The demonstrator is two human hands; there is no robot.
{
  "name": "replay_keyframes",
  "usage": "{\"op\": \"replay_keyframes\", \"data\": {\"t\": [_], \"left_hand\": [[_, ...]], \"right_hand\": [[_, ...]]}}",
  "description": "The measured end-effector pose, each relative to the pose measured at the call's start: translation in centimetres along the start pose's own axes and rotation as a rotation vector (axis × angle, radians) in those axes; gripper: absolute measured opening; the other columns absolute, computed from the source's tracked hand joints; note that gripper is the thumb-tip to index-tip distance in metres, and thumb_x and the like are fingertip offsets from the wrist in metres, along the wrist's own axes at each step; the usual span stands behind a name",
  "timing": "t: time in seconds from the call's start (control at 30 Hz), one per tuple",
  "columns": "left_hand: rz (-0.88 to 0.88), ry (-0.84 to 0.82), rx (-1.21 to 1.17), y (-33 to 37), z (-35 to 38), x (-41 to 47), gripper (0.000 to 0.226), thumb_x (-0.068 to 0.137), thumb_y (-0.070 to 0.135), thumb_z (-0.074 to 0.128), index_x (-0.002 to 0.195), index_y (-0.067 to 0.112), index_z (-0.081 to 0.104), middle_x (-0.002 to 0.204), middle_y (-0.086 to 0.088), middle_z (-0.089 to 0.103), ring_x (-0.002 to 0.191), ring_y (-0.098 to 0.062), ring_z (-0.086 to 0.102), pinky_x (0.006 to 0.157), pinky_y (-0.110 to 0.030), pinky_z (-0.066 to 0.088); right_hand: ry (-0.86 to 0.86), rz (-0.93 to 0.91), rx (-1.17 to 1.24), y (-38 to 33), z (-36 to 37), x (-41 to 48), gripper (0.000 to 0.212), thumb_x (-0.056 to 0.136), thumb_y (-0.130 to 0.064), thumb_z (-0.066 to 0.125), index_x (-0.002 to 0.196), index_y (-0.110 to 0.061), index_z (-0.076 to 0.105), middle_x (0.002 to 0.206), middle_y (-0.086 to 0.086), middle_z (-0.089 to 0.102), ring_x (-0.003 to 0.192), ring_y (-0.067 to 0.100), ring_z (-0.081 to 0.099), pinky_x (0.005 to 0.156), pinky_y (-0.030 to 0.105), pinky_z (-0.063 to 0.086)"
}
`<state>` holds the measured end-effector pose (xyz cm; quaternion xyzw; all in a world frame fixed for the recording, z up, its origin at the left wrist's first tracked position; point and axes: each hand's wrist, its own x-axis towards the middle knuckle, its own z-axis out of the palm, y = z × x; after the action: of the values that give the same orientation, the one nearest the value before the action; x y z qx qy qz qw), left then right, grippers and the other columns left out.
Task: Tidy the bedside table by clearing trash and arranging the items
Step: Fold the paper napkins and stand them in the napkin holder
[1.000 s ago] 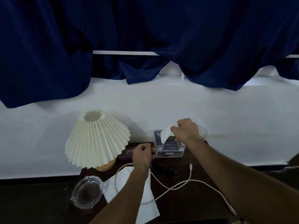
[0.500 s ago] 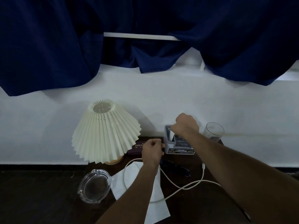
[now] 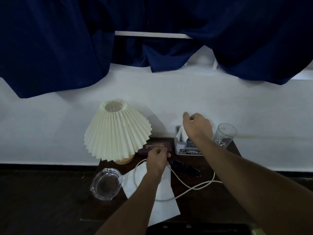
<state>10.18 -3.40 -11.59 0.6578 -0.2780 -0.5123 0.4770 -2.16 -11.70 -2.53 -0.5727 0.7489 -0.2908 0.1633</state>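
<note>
My right hand (image 3: 197, 126) hovers just over a small white organiser box (image 3: 182, 150) at the back of the dark bedside table (image 3: 218, 211). Its fingers are loosely curled, the thumb stuck out, and nothing shows in them. A folded white paper (image 3: 182, 135) stands in the box's left compartment, right under that hand. My left hand (image 3: 157, 161) is a fist closed on a white charging cable (image 3: 184, 185), which loops across a white tissue sheet (image 3: 162, 206) and trails right.
A pleated cream lamp (image 3: 116, 133) stands at the back left, with a maroon glasses case (image 3: 155, 147) beside it. An empty tumbler (image 3: 224, 134) is right of the box. A glass ashtray (image 3: 106, 184) sits front left and a dark blue pen (image 3: 185, 169) lies mid-table. Behind is the wall.
My right hand pushed the white paper down into the box, then lifted off it with the thumb out. My left hand kept its fist on the cable.
</note>
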Motion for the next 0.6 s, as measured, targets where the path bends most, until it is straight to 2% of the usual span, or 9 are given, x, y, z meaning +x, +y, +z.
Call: {"op": "replay_keyframes", "data": {"t": [0.07,0.13,0.17,0.23,0.3,0.4,0.5,0.6], "left_hand": [[0.01,0.034,0.017,-0.1,-0.7,-1.0,0.019,0.098,0.02,0.055,0.09,0.013,0.07,0.079,-0.004,0.074,0.064,-0.017,0.06,0.078,-0.041,0.055],[0.023,0.068,0.054,-0.1,-1.7,-2.0,0.021,0.098,0.02,0.054,0.087,0.013,0.07,0.078,-0.003,0.073,0.065,-0.018,0.061,0.081,-0.042,0.056],[0.021,0.083,0.086,-0.2,-2.2,-2.6,0.022,0.098,0.02,0.053,0.085,0.014,0.069,0.078,-0.003,0.073,0.067,-0.019,0.063,0.082,-0.043,0.057],[0.01,0.098,0.169,-0.4,-3.4,-3.4,0.021,0.095,0.023,0.053,0.082,0.018,0.069,0.081,-0.003,0.073,0.074,-0.023,0.066,0.084,-0.044,0.058],[-0.01,0.102,0.283,-0.7,-4.5,-4.0,0.018,0.087,0.026,0.052,0.081,0.021,0.068,0.085,-0.002,0.074,0.082,-0.028,0.069,0.085,-0.045,0.059],[-0.027,0.098,0.426,-1.3,-5.7,-4.9,0.025,0.08,0.028,0.049,0.089,0.02,0.07,0.086,-0.001,0.074,0.084,-0.028,0.071,0.083,-0.045,0.06],[-0.033,0.034,0.527,-1.6,-6.7,-5.5,0.026,0.078,0.026,0.049,0.081,0.015,0.072,0.081,-0.005,0.075,0.081,-0.029,0.072,0.08,-0.04,0.06],[-0.043,-0.033,0.589,-1.9,-7.4,-5.8,0.023,0.076,0.021,0.052,0.076,0.01,0.072,0.075,-0.007,0.075,0.074,-0.028,0.073,0.075,-0.036,0.059]], "right_hand": [[0.11,-0.021,0.023,0.3,-0.7,-1.6,0.048,0.097,-0.049,0.04,0.11,-0.013,0.069,0.098,0.008,0.071,0.092,0.03,0.064,0.072,0.033,0.044],[0.158,-0.088,0.031,1.1,-1.0,-3.7,0.039,0.097,-0.04,0.044,0.105,-0.013,0.07,0.095,0.009,0.072,0.089,0.03,0.066,0.069,0.032,0.044],[0.122,-0.121,0.01,1.6,-0.9,-4.7,0.035,0.096,-0.037,0.046,0.099,-0.013,0.071,0.091,0.01,0.072,0.086,0.031,0.066,0.068,0.033,0.046],[-0.084,-0.136,-0.106,2.6,-0.4,-7.2,0.031,0.09,-0.036,0.05,0.084,-0.011,0.068,0.081,0.008,0.069,0.082,0.031,0.067,0.067,0.032,0.049],[-0.345,-0.133,-0.254,3.4,0.7,-9.7,0.026,0.082,-0.035,0.054,0.077,-0.012,0.064,0.083,0.008,0.067,0.086,0.03,0.068,0.069,0.031,0.051],[-0.518,-0.175,-0.351,4.1,2.2,-12.7,0.031,0.081,-0.034,0.058,0.104,-0.017,0.071,0.11,0.007,0.07,0.106,0.031,0.066,0.083,0.035,0.054],[-0.633,-0.289,-0.415,4.2,3.4,-13.8,0.04,0.092,-0.034,0.061,0.13,-0.022,0.061,0.132,0.005,0.06,0.122,0.027,0.058,0.096,0.037,0.051],[-0.682,-0.385,-0.55,4.1,4.5,-13.9,0.049,0.094,-0.037,0.062,0.14,-0.021,0.052,0.14,0.008,0.047,0.126,0.029,0.051,0.098,0.041,0.05]]}}
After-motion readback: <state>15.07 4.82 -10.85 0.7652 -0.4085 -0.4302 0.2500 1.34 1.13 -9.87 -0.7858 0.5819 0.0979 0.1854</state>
